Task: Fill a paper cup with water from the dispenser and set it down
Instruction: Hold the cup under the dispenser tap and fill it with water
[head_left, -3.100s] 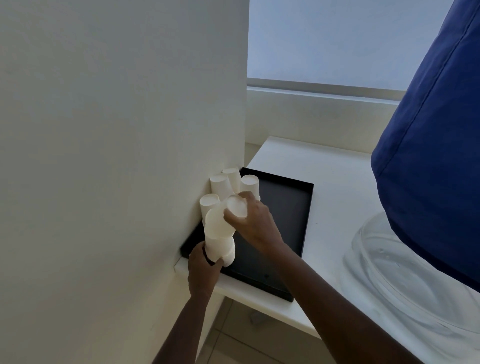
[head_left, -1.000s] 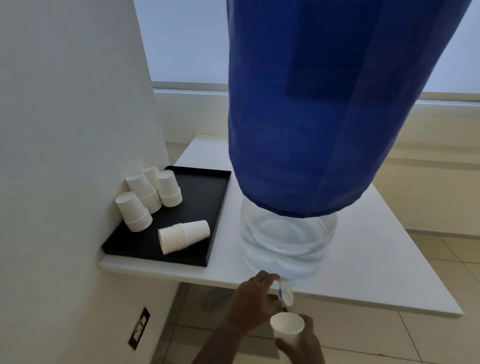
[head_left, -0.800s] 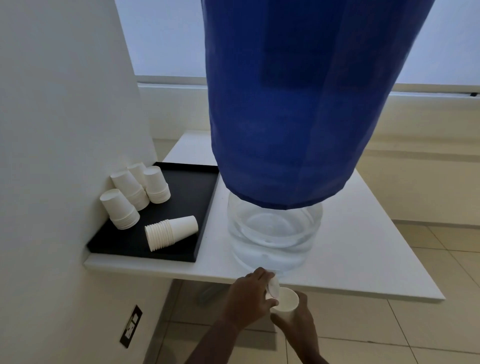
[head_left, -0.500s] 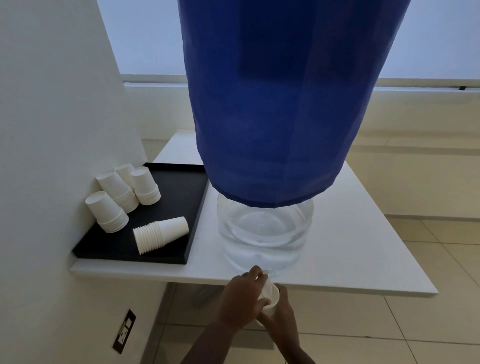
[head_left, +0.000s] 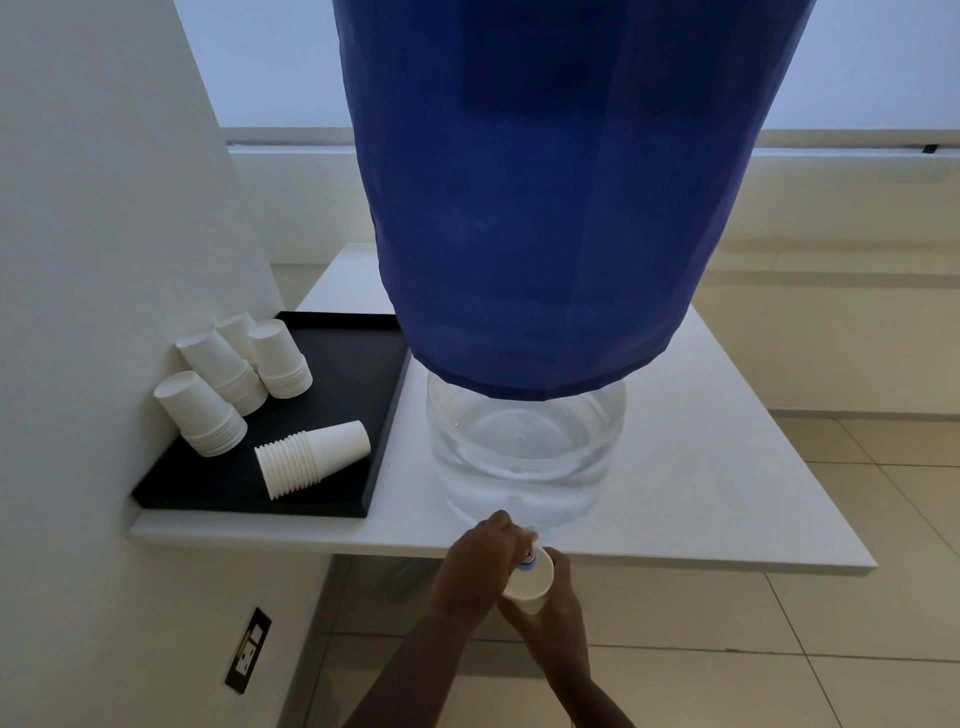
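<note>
The water dispenser (head_left: 524, 447) is a clear jug under a blue cloth cover (head_left: 545, 208), standing at the front of a white table (head_left: 727, 493). Its small tap (head_left: 529, 557) sticks out over the table's front edge. My left hand (head_left: 478, 569) is closed around the tap from the left. My right hand (head_left: 553, 618) holds a white paper cup (head_left: 531, 586) from below, with its mouth right under the tap. I cannot tell whether water is flowing or how full the cup is.
A black tray (head_left: 332, 405) at the table's left end holds three upside-down stacks of paper cups (head_left: 202, 415) and one stack lying on its side (head_left: 311, 457). A white wall (head_left: 104, 208) with a power outlet (head_left: 248, 652) closes off the left. Tiled floor lies below.
My right hand has lifted the cup up to the tap, where my left hand stays. Earlier, both hands pulled a cup from a stack at the tray.
</note>
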